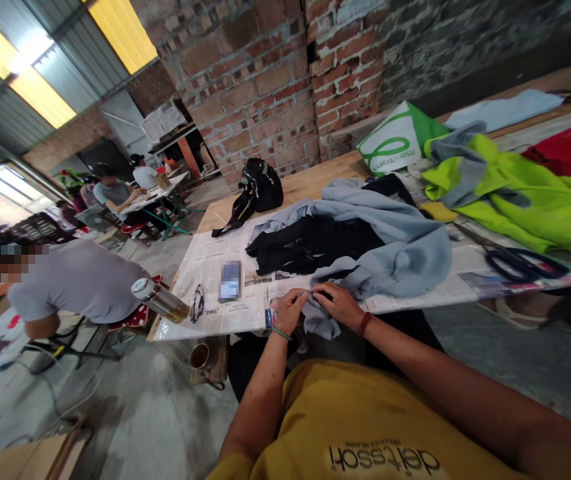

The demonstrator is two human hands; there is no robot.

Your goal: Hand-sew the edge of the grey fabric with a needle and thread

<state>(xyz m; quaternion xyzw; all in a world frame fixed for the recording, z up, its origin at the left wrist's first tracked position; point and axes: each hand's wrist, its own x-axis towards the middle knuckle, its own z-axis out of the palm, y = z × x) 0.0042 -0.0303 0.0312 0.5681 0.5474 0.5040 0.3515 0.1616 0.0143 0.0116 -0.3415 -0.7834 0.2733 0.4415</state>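
Observation:
A grey-blue garment (405, 260) lies bunched on the table, and one end of it hangs over the near edge. My left hand (289, 311) is closed in a pinch at that end, close above the hanging part. Facing it, my right hand (339, 305) has its fingers pressed together on the same cloth. The fingertips of both hands nearly meet, and any small item between them is too small to make out. Black cloth (315, 243) with a strap-like detail rests on the grey-blue garment, just beyond my hands.
Newspaper under plastic covers the table (205, 267). On it are a phone (230, 281), glasses (197, 304), a tilted-looking bottle (160, 300) and a black bag (261, 187). Rightward lie large scissors (520, 263), lime-green clothing (520, 193) and a green-white bag (398, 140). A person (80, 280) sits left.

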